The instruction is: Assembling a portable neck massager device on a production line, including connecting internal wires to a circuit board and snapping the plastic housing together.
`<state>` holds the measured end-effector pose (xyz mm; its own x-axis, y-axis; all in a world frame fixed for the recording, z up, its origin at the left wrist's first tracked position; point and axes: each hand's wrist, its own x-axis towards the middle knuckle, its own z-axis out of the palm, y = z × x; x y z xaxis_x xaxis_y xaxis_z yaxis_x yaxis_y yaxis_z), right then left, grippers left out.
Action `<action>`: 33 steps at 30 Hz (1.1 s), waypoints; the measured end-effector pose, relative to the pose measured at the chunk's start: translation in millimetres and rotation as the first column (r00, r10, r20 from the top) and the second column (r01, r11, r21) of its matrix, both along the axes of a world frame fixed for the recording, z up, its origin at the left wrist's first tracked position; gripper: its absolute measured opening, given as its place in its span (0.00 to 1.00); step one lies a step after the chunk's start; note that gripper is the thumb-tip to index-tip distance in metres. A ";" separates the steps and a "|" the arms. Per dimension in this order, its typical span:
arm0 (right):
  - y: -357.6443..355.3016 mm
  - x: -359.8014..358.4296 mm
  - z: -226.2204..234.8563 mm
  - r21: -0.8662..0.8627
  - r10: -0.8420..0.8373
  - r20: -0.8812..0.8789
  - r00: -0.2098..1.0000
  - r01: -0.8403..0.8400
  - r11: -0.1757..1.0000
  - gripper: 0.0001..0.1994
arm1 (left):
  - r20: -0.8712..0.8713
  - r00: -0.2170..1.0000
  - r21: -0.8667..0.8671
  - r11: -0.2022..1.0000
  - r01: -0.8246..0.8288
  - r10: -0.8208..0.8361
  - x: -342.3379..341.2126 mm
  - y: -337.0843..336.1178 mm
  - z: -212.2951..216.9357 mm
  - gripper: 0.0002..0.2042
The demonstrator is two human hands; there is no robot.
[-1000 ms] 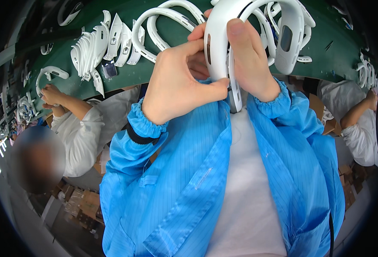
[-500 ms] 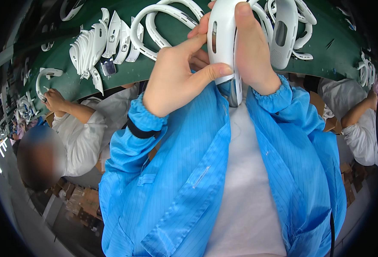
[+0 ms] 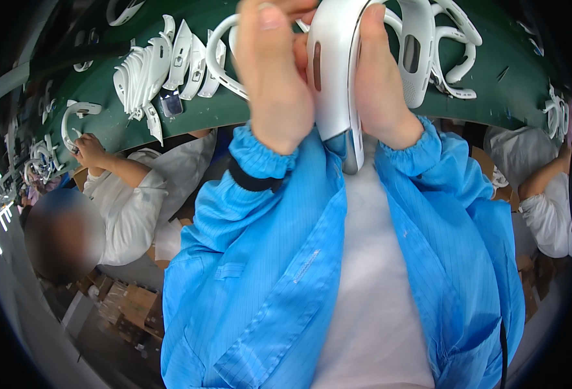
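Observation:
Between my two hands, at the table's near edge, stands a white curved neck fan [image 3: 330,78] with an oval slot in its side. A seam runs down its length, and its grey-tipped lower end hangs in front of my chest. My right hand [image 3: 386,97] grips it from the right, thumb pointing up along the shell. Against the left side is my left hand [image 3: 278,91], thumb raised, fingers reaching toward the far side. Those fingers are partly hidden and slightly blurred. Close beyond my right hand lies another white neck fan [image 3: 418,78] with a dark oval opening.
Stacked white curved shells [image 3: 142,74] and loose shell pieces [image 3: 181,55] lie left on the green table [image 3: 234,115], beside a small dark square part [image 3: 171,104]. More curved white arms [image 3: 462,58] sit right. Co-workers in white sleeves [image 3: 127,201] are on both sides.
My left hand has turned upright, its thumb moving from the fan's lower end up and away. The fan has shifted slightly toward me; my right hand keeps its hold.

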<state>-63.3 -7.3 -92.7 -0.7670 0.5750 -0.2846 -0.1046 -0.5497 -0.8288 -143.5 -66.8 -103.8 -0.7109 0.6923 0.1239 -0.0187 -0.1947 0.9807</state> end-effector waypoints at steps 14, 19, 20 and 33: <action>-3.2 -3.4 -5.3 0.061 0.008 0.031 0.999 -0.010 0.998 0.30 | 0.041 0.994 -0.274 0.956 0.106 -0.098 -7.4 9.7 2.6 0.30; -4.4 -3.8 -6.3 0.175 -0.052 0.079 0.995 0.038 0.984 0.33 | -0.174 0.930 -0.205 0.936 0.287 -0.323 -13.2 7.0 5.3 0.16; -4.7 -3.3 -7.8 0.195 -0.112 0.086 0.990 0.094 0.976 0.33 | -0.168 0.930 -0.203 0.935 0.292 -0.327 -14.1 8.5 10.7 0.16; -11.5 -1.8 -5.6 0.252 -0.123 0.163 0.979 0.080 0.964 0.33 | 0.237 0.892 -0.175 0.886 0.429 -0.385 -17.0 8.8 20.7 0.13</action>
